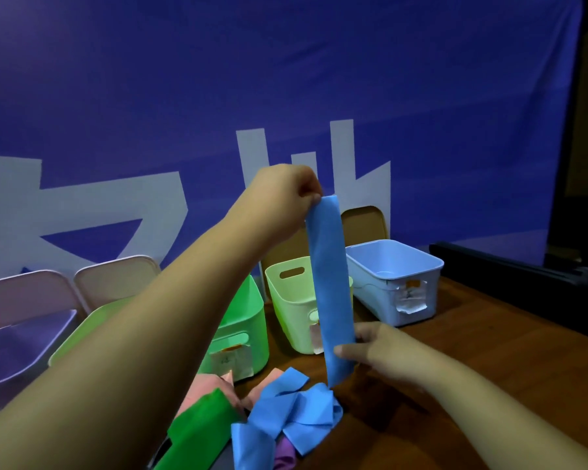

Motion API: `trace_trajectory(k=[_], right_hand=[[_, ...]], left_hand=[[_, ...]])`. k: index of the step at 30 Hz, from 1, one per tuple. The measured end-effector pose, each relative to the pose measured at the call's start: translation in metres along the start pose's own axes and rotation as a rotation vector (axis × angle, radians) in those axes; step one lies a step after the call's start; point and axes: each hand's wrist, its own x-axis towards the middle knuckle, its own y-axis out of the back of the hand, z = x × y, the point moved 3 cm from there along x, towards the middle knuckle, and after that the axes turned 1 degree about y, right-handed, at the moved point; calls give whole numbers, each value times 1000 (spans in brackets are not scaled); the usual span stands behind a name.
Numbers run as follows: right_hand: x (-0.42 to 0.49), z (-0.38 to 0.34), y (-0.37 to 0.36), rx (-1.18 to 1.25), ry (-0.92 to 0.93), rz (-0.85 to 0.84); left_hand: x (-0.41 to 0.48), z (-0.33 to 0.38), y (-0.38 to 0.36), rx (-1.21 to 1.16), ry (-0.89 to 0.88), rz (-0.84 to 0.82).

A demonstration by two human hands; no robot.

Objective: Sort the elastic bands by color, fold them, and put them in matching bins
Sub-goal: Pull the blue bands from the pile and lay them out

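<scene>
Barely underway: you hold one blue band upright, and no band shows in any bin.
Your left hand pinches the blue band by its top end, raised high; your right hand pinches it lower down, thumb across the front. Its tail drops into the loose pile on the table, tangled with a green band, a pink band and a purple scrap, none folded. The blue bin behind looks bare inside; your arm partly hides the green bin. Nearly everything looks left: folding, sorting, binning.
</scene>
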Motion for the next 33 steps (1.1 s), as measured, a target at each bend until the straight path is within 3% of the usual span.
trace_trajectory(k=[4,14,24,33], right_hand=[[-20,19,19,25,-40,17],[-106,59,107,-170,-91,102],[-179,102,184,-317,-184,238],[-194,119,203,-466,-232,272]], left_hand=[[14,3,-19,21,31,8],[36,14,-128,-27,168,-67],[22,64,-269,-42,75,-203],[1,80,-341,78,-3,-361]])
